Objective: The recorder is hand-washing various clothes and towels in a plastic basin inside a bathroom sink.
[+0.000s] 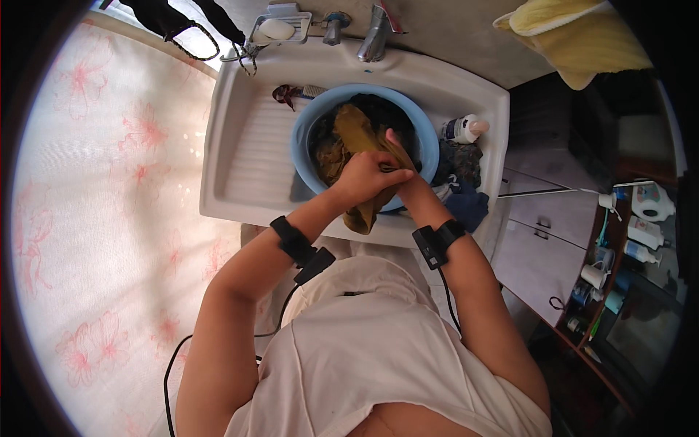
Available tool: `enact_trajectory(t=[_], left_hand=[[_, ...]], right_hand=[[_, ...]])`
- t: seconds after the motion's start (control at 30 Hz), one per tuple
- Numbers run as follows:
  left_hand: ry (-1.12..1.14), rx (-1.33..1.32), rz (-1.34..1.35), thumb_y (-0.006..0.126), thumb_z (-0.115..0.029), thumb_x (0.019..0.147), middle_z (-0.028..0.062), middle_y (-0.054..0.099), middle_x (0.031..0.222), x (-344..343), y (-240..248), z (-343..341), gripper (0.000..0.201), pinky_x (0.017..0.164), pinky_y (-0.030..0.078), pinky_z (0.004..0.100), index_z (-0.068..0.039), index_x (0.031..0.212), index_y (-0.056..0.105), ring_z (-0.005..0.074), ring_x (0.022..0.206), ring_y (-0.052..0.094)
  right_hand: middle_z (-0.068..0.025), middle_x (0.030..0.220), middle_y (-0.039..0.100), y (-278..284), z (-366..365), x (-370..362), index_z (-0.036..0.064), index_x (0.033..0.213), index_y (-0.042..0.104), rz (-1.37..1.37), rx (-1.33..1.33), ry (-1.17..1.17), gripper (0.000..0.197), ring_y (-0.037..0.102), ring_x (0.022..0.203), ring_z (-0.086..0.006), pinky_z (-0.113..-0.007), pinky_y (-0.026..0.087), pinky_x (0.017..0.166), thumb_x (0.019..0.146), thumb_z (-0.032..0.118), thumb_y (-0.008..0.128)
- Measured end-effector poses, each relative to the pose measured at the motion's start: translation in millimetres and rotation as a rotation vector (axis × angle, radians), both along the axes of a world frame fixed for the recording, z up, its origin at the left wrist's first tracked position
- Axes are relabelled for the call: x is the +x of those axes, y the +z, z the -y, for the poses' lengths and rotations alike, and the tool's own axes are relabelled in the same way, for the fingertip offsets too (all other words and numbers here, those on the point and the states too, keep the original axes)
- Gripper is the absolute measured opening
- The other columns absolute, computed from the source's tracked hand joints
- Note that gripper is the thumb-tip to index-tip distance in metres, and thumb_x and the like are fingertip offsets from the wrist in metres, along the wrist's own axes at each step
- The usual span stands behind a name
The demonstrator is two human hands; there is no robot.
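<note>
Both-handed over the blue basin (426,142): left hand (364,177) fingers closed on olive cloth (357,131), right hand (404,164) fingers pinching it. Kept above basin, seemingly for drips.

A white curtain with pink flowers (109,218) fills the left side, daylight glowing through it. Far ahead, a white sink unit (240,146) stands against a grey wall (451,36), with a metal tap (375,36) and a soap dish (280,28) at its far edge. A yellow towel (575,36) hangs far right. On the right, a dark wooden shelf (611,291) holds bottles and cups beside pale cabinet drawers (542,218).
</note>
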State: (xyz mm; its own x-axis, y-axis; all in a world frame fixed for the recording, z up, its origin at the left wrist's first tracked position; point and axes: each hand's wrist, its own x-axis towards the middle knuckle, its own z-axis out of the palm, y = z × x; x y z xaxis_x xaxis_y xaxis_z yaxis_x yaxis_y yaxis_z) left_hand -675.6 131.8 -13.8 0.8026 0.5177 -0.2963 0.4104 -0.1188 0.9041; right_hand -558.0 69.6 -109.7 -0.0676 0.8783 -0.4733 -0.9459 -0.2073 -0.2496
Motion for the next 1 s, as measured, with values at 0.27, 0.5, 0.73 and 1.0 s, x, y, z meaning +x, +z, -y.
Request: enact_trajectory(t=[0.27, 0.5, 0.73, 1.0], left_hand=[[0.321, 0.414, -0.308, 0.059, -0.049, 0.081, 0.0163, 0.067, 0.075, -0.6, -35.6, -59.2, 0.043, 0.069, 0.052, 0.0414, -0.009, 0.084, 0.073, 0.0343, 0.075, 0.065], [0.243, 0.109, -0.07, 0.06, -0.045, 0.084, 0.0209, 0.066, 0.077, 6.9, -29.0, -18.5, 0.044, 0.075, 0.049, 0.0376, -0.003, 0.091, 0.07, 0.0329, 0.077, 0.065], [0.45, 0.605, -0.346, 0.056, -0.045, 0.086, 0.0165, 0.065, 0.069, -51.8, -52.3, -99.8, 0.041, 0.063, 0.05, 0.046, -0.008, 0.078, 0.071, 0.0368, 0.068, 0.063], [0.197, 0.728, -0.56, 0.061, -0.032, 0.077, 0.014, 0.062, 0.087, -128.6, -81.1, -131.6, 0.027, 0.077, 0.048, 0.0431, -0.006, 0.079, 0.068, 0.0315, 0.089, 0.061]], right_hand=[[-0.0098, 0.121, 0.057, 2.4, -26.3, -48.0, 0.0082, 0.122, 0.051, 0.119, -0.334, -0.142, 0.041, 0.058, 0.108, -0.0256, -0.041, 0.047, 0.092, 0.097, 0.037, 0.036], [-0.0108, 0.122, 0.055, -5.9, -26.3, -29.5, 0.0084, 0.123, 0.05, -0.467, 0.176, -0.196, 0.043, 0.056, 0.112, -0.0254, -0.04, 0.046, 0.094, 0.096, 0.04, 0.037], [-0.0072, 0.115, 0.057, 41.4, -34.6, -29.8, 0.0076, 0.121, 0.052, 0.669, -0.1, -0.078, 0.04, 0.055, 0.104, -0.0183, -0.035, 0.043, 0.09, 0.092, 0.035, 0.052], [-0.0143, 0.125, 0.052, -39.9, -19.8, 28.4, 0.0069, 0.116, 0.058, 1.239, -0.411, 0.568, 0.037, 0.051, 0.114, -0.0235, -0.036, 0.042, 0.091, 0.088, 0.031, 0.06]])
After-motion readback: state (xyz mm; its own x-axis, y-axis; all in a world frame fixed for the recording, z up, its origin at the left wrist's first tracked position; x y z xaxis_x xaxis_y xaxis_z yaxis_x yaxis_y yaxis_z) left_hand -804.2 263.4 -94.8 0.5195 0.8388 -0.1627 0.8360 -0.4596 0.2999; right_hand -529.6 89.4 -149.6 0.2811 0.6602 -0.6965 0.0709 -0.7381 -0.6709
